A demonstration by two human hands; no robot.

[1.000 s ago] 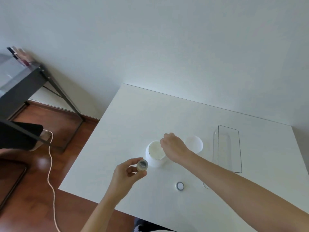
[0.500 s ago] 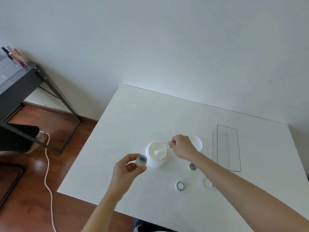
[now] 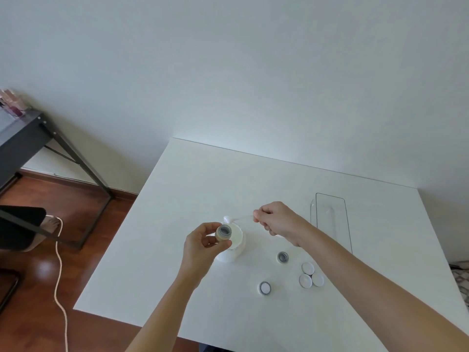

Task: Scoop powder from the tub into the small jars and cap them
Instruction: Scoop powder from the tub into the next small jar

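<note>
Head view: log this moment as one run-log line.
left hand: holds small jar over tub | right hand: pinches scoop, bowl beside jar mouth | table: two open jars, three caps

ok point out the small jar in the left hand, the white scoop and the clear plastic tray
small open jar (image 3: 223,232), head view, on its grey mouth rim
white plastic scoop (image 3: 227,219), head view, on its bowl end above the tub
clear rectangular plastic tray (image 3: 331,199), head view, on its far rim
</note>
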